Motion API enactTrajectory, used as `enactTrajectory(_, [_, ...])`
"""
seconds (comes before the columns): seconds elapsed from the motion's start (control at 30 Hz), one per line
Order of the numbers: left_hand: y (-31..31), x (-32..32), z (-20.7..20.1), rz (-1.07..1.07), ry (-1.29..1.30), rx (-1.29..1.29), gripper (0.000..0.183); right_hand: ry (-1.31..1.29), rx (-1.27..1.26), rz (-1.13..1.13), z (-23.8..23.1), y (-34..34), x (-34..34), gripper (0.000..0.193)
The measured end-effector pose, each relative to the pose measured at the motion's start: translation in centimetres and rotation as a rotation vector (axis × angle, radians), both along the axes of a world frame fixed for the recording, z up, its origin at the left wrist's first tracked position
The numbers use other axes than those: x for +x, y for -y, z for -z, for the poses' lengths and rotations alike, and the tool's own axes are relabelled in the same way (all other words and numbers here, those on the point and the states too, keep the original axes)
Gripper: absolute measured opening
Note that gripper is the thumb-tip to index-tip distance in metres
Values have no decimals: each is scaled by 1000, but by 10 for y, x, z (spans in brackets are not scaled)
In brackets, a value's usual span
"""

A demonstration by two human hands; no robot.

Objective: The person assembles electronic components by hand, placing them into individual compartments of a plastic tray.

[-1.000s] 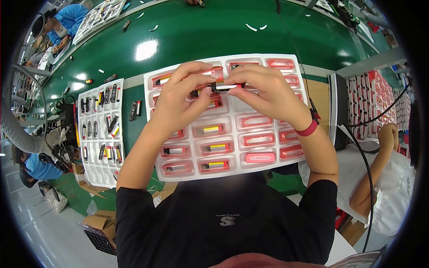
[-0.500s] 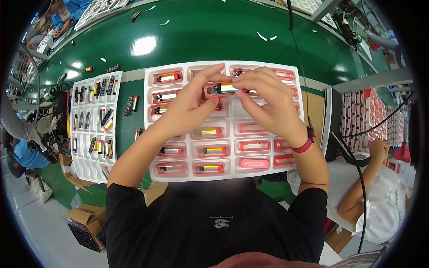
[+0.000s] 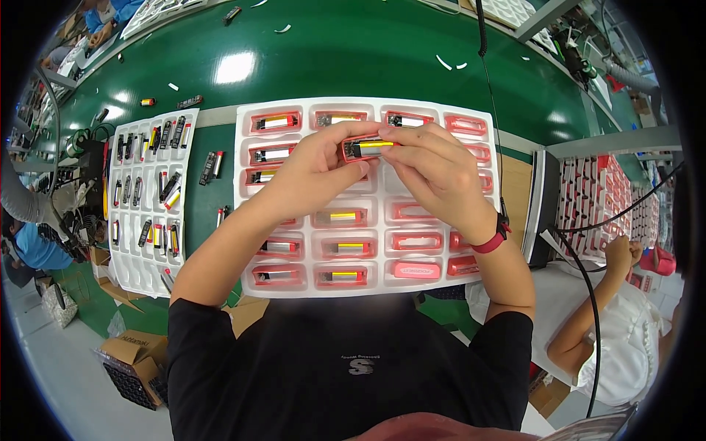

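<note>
Above a white moulded tray [image 3: 380, 188], my left hand [image 3: 312, 176] grips the left end of a red translucent plastic casing [image 3: 347, 152] between thumb and fingers. Inside the casing lies a silver battery cell with a yellow stripe [image 3: 373, 148], and a small dark circuit part shows at its left end. My right hand [image 3: 441, 170] is closed over the casing's right end, its thumb and fingertips pinching there and hiding that end. Other red casings fill many tray pockets, some with a battery cell [image 3: 343, 216], others hollow, like the casing [image 3: 417, 241] at the right.
On the left stands a second white tray [image 3: 140, 275] with battery assemblies. Loose assemblies [image 3: 211, 167] lie beside it on the green work surface [image 3: 316, 66]. A cable [image 3: 491, 95] hangs at the right. A co-worker in white [image 3: 618, 345] sits right, near more red-filled trays [image 3: 603, 184].
My right fingers have drawn together over the casing's right end, covering the wires seen there before. The casing has shifted slightly, and the whole view has moved a little.
</note>
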State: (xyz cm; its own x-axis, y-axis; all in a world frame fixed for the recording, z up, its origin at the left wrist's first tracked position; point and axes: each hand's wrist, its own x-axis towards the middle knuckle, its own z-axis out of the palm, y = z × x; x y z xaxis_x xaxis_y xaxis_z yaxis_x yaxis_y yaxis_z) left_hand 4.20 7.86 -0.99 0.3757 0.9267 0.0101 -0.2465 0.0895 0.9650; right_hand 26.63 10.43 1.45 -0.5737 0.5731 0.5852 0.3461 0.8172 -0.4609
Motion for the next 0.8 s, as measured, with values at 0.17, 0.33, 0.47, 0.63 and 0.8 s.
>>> enactTrajectory(0.17, [-1,-4,2,68,-56,-12,47,20,2,0,2,-1,0,22])
enactTrajectory(0.33, [0,-7,5,50,-70,-70,40,47,-30,-35,1,0,-3,24])
enactTrajectory(0.47, [3,-7,6,42,-111,-50,39,-235,-368,55,12,3,-5,24])
enactTrajectory(0.63, [0,-15,-12,-48,-603,452,37,-65,-567,98,-6,10,5,28])
enactTrajectory(0.8, [4,-11,-8,-148,-716,684,37,37,-49,122,9,9,-2,30])
